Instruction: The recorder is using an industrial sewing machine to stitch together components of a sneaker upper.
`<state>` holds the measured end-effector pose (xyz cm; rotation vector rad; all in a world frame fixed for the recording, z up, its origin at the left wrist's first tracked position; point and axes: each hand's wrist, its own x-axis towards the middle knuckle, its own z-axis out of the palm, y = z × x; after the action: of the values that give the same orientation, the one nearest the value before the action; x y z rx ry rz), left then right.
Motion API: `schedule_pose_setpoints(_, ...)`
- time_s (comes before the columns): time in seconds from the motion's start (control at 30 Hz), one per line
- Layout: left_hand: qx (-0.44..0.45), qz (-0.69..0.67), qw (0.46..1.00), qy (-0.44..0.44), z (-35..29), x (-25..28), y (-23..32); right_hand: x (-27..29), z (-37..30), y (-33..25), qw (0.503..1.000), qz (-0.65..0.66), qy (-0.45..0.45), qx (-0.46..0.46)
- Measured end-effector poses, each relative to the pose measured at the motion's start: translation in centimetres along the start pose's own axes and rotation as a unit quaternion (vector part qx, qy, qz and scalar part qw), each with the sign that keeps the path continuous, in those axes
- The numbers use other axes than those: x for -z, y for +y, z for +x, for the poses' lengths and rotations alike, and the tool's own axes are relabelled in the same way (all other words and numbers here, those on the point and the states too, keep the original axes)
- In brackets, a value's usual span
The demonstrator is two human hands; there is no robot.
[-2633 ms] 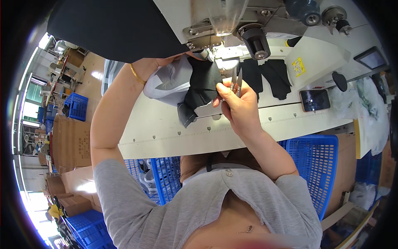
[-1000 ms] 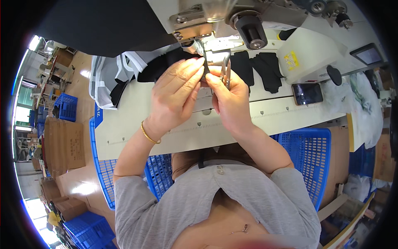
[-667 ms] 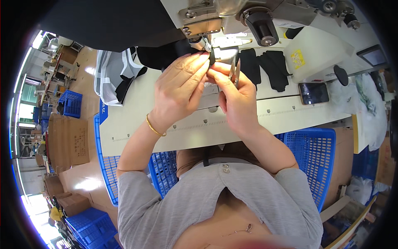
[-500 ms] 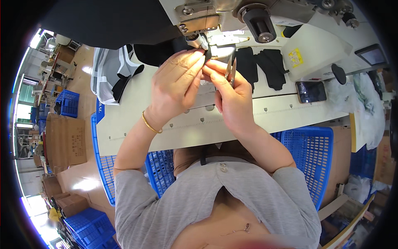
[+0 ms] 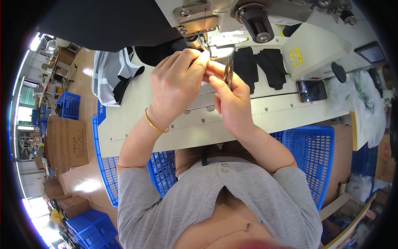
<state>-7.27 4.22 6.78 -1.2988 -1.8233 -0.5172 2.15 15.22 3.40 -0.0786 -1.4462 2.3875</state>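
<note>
Black cloth (image 5: pixel 151 54): one piece, partly hidden, on the white sewing table (image 5: pixel 186 135), at 10 o'clock from the left hand (image 5: pixel 178 79). Judged light, soft, limp; best pinched flat at its edge. Left fingertips: drawn together near the sewing machine (image 5: pixel 199 25); cannot tell whether cloth is between. Thread snips (image 5: pixel 230 76): one pair, metal, grasped in the right hand (image 5: pixel 234 101), blades toward 12 o'clock. Judged stiff, light, sharp; best held behind the blades.

White table (image 5: pixel 182 137), ruler marks (image 5: pixel 203 121) along front. On top: sewing machine (image 5: pixel 313 47), grey-white cloth (image 5: pixel 108 79) left, black cloth pieces (image 5: pixel 271 68) right of centre, phone (image 5: pixel 311 91) farther right.
</note>
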Motion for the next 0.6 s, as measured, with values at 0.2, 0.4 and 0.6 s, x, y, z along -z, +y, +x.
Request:
schedule_pose_setpoints(0.2, -0.002, 0.003, 1.000, -0.017, 0.46, -0.23, 0.34, 0.18, -0.07, 0.20, 1.000, -0.006, 0.001, 0.009)
schedule_pose_setpoints(0.4, 0.027, -0.041, 0.999, -0.006, 0.28, -0.46, -0.03, 0.29, 0.08, 0.46, 1.000, -0.024, 0.000, 0.002)
schedule_pose_setpoints(0.6, 0.035, -0.039, 0.998, -0.017, 0.67, -0.39, 0.42, 0.42, 0.15, 0.36, 0.999, -0.036, 0.000, 0.002)
